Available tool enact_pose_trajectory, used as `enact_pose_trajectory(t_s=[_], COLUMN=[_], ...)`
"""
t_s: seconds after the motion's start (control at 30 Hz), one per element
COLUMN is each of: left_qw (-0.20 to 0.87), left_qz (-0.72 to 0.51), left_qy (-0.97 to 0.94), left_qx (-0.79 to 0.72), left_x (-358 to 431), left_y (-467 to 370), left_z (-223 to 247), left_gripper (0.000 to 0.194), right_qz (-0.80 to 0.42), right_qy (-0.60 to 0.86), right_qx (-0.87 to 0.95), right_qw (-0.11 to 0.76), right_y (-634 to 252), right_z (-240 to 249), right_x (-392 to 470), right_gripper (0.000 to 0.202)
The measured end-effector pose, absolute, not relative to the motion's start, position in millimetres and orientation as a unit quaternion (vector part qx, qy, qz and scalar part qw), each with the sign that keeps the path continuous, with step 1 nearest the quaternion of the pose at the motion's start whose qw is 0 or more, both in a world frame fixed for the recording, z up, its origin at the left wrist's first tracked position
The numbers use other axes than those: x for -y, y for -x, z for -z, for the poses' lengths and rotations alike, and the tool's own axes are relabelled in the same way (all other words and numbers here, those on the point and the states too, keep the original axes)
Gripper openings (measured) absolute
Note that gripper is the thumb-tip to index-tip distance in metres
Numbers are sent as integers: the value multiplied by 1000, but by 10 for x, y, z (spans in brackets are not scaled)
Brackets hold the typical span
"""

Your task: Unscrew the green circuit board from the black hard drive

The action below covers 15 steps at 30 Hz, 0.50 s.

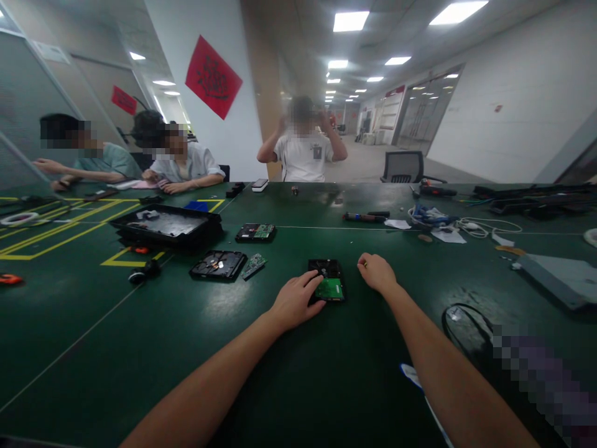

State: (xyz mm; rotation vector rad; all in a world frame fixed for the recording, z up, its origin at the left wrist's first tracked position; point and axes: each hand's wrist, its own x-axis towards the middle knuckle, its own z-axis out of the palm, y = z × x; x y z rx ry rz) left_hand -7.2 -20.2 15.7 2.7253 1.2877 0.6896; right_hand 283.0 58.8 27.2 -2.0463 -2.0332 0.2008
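Note:
A hard drive (332,289) with a green circuit board lies flat on the dark green table in front of me. My left hand (298,298) is over its left side, thumb along the near edge and fingers on top, holding it. Just right of the drive, my right hand (377,272) is closed in a pinch near the tabletop. A tiny yellowish bit shows at its fingertips, too small to name. To the left are a second drive casing (219,266), a loose circuit board (254,266) and another hard drive (255,233).
A black tray (168,224) stands at left beyond the casing. Pen-like tools (366,217), cables (433,216) and a grey metal box (562,277) lie to the right. One person (303,155) sits across the table, two more at far left. A black cable loop (466,320) lies beside my right forearm.

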Motion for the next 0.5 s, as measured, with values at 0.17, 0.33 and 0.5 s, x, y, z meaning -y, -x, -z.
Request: enact_pose_trajectory(t_s=[0.17,0.33,0.5], left_qw=[38,34,41], left_qz=[-226,-222,-222], left_qy=[-879,-879,-877], left_qx=[-418,-420,-425], left_x=[173,195,224], left_y=[92,72,62], left_z=[-115,-106,-130], left_gripper=[65,63,63], right_qz=[-53,-49,-60], right_qy=[690,681,671], right_qx=[712,721,729], right_qw=[123,120,123], right_y=[-2789,-2774,-2772], right_z=[-255,-224,-230], right_x=[-563,-584,-590], right_gripper=[21,23,20])
